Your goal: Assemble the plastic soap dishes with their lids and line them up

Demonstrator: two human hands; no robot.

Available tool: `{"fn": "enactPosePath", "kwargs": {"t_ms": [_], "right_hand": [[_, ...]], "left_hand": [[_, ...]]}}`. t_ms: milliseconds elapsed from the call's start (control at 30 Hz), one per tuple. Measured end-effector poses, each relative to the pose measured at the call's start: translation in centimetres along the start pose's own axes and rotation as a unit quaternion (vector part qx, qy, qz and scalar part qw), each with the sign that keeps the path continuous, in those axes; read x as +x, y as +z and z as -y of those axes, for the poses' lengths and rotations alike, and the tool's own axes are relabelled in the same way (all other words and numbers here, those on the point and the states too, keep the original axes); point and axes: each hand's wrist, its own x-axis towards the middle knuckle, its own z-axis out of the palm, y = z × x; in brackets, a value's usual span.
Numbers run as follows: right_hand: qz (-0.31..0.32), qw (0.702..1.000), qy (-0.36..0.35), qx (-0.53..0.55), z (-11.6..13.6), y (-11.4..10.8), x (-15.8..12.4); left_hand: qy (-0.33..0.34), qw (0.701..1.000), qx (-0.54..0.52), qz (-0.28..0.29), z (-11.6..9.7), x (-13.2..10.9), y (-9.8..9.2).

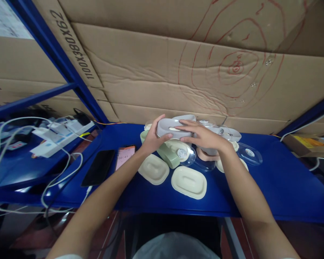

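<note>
A grey oval plastic container is between my two hands above the pile at the back of the table. My left hand wraps its left end, thumb at the near side and fingers behind. My right hand lies over its right end, fingertips at a small whitish piece in its middle. Below them are a green container and a clear lid with a round white label. Two cream oval trays, a left one and a right one, lie nearer me.
Left of the pile lie a black phone and a phone with a lit pink screen. A power strip with white cables is farther left. A clear lid lies right of the pile; cardboard stands behind.
</note>
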Motion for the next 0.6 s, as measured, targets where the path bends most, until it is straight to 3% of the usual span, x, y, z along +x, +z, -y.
{"fn": "enactPosePath", "kwargs": {"t_ms": [167,433,600], "right_hand": [[0.008,0.999,-0.021,0.032,-0.6,-1.0,-0.3],[0.007,0.998,-0.007,0.058,-0.2,-2.0,-0.8],[-0.002,0.997,0.04,0.07,-0.3,-2.7,-1.1]], "left_hand": [[0.02,0.999,-0.017,0.048,0.1,0.1,0.4],[-0.037,0.991,-0.069,0.113,-1.1,-0.4,0.4],[-0.019,0.988,-0.042,0.147,-0.9,-0.6,0.4]]}}
